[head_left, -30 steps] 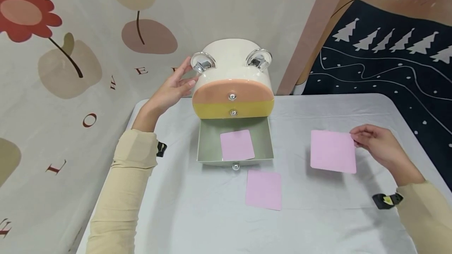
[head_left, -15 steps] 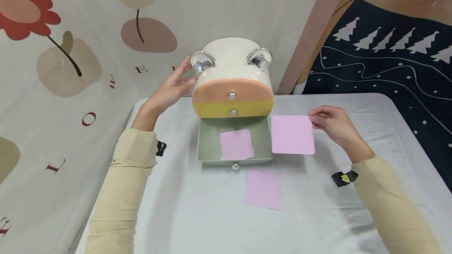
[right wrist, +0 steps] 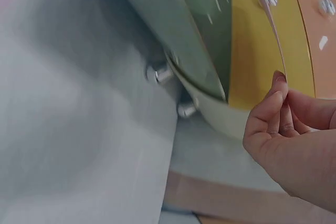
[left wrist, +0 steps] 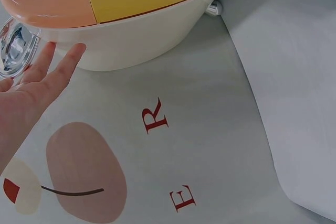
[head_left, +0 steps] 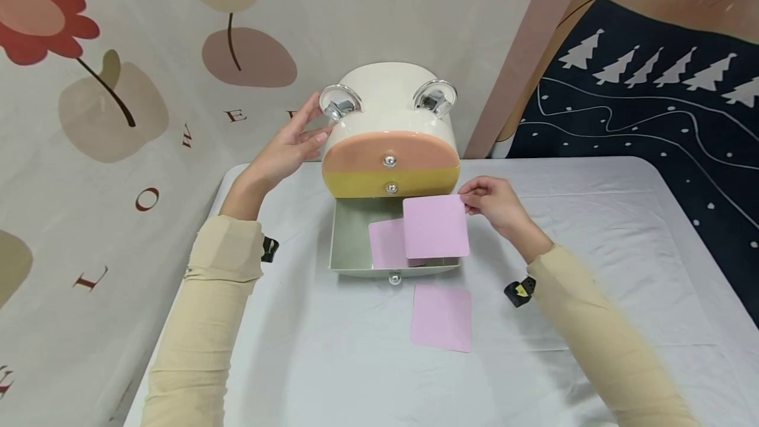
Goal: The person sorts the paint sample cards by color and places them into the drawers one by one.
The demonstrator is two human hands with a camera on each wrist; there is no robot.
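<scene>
A small rounded white cabinet (head_left: pixel 388 94) with an orange drawer (head_left: pixel 362 151), a yellow drawer (head_left: pixel 356 184) and a pulled-out green drawer (head_left: pixel 350 236) stands at the table's back. My left hand (head_left: pixel 287 150) rests its straight fingertips against the cabinet's left side, beside a silver disc-shaped fitting (head_left: pixel 340 103). My right hand (head_left: pixel 495 203) pinches a pink square card (head_left: pixel 435 226) by its upper right corner, over the green drawer's right half. Inside that drawer lies another pink card (head_left: pixel 387 242), partly hidden by the held one. In the right wrist view the held card (right wrist: pixel 273 27) shows edge-on.
A third pink card (head_left: pixel 441 318) lies on the white-covered table (head_left: pixel 332 361) in front of the drawer. Right behind the cabinet hangs a printed cloth (head_left: pixel 474 18). A dark cloth with trees (head_left: pixel 640 111) hangs beyond the right table edge.
My right hand has carried the pinched card leftward from the table's right side to over the green drawer. The left hand stays at the cabinet's side.
</scene>
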